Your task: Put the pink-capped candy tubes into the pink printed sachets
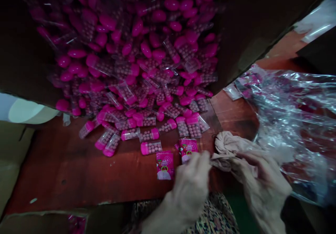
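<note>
Right hand (262, 178) pinches the cloth (227, 143); left hand (190, 183) blurred, grip unclear. Dragging the cloth could scatter the packets (165, 165).

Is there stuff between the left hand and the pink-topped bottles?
Yes, a pink packet lies on the table, between the left hand and the nearest bottles. It looks flat, so probably easy to reach over.

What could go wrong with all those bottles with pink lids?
The heaped bottles might slide down and roll across the table. The left hand, close to the pink packets, might knock one off. The cloth at the right hand might catch the plastic nearby.
</note>
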### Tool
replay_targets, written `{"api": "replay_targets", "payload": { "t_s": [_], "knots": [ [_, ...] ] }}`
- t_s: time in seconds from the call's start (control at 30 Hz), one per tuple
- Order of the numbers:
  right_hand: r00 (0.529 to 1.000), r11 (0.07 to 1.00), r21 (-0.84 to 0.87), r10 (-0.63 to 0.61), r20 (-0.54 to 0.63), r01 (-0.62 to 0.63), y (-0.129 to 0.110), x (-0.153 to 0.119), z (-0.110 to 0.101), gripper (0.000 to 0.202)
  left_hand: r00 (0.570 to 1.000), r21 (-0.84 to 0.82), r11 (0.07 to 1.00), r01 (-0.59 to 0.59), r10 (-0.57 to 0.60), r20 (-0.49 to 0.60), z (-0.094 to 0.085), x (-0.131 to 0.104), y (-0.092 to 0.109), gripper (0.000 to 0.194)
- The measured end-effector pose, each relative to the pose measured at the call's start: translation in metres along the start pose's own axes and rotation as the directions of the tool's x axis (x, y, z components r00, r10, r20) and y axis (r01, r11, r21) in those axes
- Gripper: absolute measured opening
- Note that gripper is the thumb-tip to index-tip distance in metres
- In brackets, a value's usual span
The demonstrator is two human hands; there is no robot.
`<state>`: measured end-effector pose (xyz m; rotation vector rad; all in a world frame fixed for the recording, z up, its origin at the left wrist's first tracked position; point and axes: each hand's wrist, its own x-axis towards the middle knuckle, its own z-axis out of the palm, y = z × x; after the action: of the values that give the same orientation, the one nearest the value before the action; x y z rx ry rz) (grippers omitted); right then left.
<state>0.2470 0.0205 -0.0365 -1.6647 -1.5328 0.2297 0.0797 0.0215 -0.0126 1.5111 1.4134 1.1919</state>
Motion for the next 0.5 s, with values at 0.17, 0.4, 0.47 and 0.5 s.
{"api": "replay_targets", "payload": {
  "t_s": [0.17, 0.4, 0.47, 0.5],
  "knots": [
    [0.879, 0.92, 0.198, -0.384, 0.283, 0.339, -0.072, -0.035, 0.038, 0.014, 0.943, 0.184, 0.948, 0.258, -0.206, -0.263, -0.089, -0.025, -0.032, 0.012],
    [0.827, 0.942, 0.111, -0.331, 0.454, 0.317, -0.086, -0.06, 0.09, 0.043, 0.844, 0.056, 0.895, 0.442, -0.394, -0.363, -0.101, -0.047, -0.051, 0.017],
    [0.827, 0.943, 0.122, -0.331, 0.454, 0.311, -0.085, -0.059, 0.087, 0.044, 0.859, 0.042, 0.902, 0.429, -0.393, -0.329, -0.096, -0.046, -0.046, 0.017],
    [0.829, 0.942, 0.135, -0.334, 0.448, 0.306, -0.085, -0.058, 0.084, 0.043, 0.866, 0.041, 0.905, 0.424, -0.392, -0.31, -0.094, -0.044, -0.043, 0.017]
  ]
}}
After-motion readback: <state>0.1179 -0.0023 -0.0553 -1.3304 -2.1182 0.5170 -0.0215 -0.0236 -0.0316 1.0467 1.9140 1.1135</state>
